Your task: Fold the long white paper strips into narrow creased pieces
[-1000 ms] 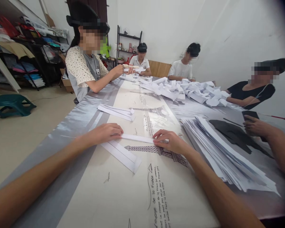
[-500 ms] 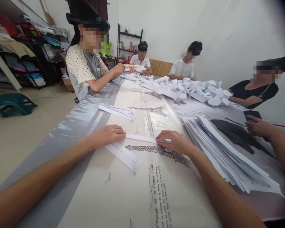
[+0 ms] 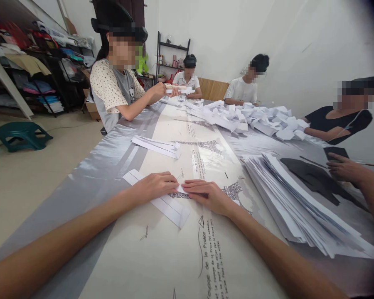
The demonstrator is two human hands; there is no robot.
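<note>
My left hand (image 3: pixel 160 185) and my right hand (image 3: pixel 208 195) have come close together over the printed tablecloth. Between their fingertips shows a short bit of a white paper strip (image 3: pixel 181 189); the rest of it is hidden under the fingers. Both hands have their fingers closed on the strip, low over the cloth. Beneath my left wrist and fingers lies a flat folded paper piece (image 3: pixel 171 211) with long crease lines, partly covered by the hand. Farther off lies another set of folded paper strips (image 3: pixel 156 146).
To the right lies a fanned stack of white paper (image 3: pixel 299 207), beside a dark flat shape (image 3: pixel 311 176) and another person's hand (image 3: pixel 343 166). A heap of folded paper pieces (image 3: pixel 268 118) covers the far table. Several people sit around it. A green stool (image 3: pixel 23 135) stands left.
My hands have drawn together: the right slid left and the left shifted slightly right. Most of the strip, earlier stretched between them, is now covered by the fingers.
</note>
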